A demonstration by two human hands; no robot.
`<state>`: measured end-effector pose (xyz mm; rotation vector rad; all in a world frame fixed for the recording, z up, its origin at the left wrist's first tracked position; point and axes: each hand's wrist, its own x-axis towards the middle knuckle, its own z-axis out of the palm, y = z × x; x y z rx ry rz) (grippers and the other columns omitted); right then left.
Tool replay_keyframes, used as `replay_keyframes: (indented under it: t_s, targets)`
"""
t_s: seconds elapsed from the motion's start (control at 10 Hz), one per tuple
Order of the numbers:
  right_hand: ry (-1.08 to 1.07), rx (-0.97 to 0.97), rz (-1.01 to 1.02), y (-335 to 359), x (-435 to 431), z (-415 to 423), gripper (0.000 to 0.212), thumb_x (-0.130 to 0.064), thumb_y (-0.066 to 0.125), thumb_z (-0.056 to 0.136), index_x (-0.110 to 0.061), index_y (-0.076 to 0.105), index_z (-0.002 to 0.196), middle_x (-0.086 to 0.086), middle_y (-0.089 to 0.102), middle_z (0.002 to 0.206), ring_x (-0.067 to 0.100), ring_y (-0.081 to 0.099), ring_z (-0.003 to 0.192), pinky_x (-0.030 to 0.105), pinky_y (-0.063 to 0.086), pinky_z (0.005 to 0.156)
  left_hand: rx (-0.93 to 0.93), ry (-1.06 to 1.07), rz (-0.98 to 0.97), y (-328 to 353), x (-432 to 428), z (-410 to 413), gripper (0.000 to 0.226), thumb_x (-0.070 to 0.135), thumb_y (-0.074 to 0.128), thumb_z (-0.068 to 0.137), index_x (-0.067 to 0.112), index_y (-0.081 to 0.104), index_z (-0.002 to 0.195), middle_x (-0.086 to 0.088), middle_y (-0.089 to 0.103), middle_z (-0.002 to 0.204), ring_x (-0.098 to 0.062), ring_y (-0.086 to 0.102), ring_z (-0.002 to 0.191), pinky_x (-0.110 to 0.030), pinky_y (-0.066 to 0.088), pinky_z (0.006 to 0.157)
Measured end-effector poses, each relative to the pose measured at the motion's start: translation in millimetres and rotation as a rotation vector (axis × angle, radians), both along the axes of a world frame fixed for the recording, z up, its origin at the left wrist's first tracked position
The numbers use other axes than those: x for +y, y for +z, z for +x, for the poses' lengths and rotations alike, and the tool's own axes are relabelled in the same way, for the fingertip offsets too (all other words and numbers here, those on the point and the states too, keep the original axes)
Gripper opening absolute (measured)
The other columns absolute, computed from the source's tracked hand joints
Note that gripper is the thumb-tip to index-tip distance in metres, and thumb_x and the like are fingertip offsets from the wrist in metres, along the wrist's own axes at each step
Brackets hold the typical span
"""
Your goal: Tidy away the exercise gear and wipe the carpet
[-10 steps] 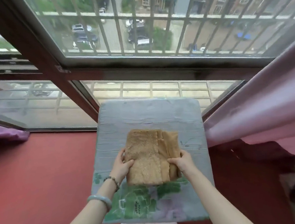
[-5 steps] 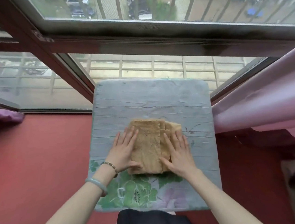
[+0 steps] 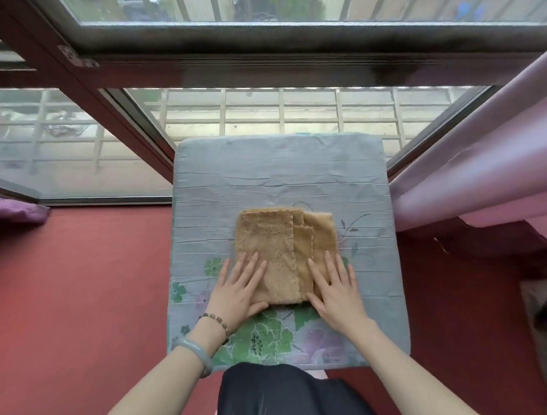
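window sill | carpet (image 3: pixel 276 177) | left hand (image 3: pixel 239 289), right hand (image 3: pixel 337 289) flat on cloth (image 3: pixel 278 240)

Single head-worn wide-angle view, looking steeply down, near the hands (image 3: pixel 286 289), facing window (image 3: pixel 289 106)

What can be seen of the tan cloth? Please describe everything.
The cloth is tan and fluffy, folded into several layers whose scalloped edges step toward the right. It lies flat on the grey flowered cushion. The left hand and right hand press flat on its near part, fingers straight.
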<state>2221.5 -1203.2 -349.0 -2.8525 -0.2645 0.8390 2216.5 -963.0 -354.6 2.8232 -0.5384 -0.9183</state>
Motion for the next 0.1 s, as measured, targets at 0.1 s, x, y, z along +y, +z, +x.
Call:
replay_keyframes:
  t_s: [0.1]
  targets:
    - [-0.1, 0.116, 0.166, 32.2, 5.2, 13.8, 0.075, -0.047, 0.045, 0.092, -0.029, 0.002, 0.151, 0.01, 0.004, 0.159, 0.027, 0.0, 0.147, 0.041, 0.002, 0.118, -0.056, 0.164, -0.122, 28.3, -8.3, 7.6, 0.088, 0.075, 0.008, 0.084, 0.014, 0.021, 0.147, -0.008, 0.031, 0.151, -0.025, 0.021, 0.141, -0.044, 0.011, 0.117]
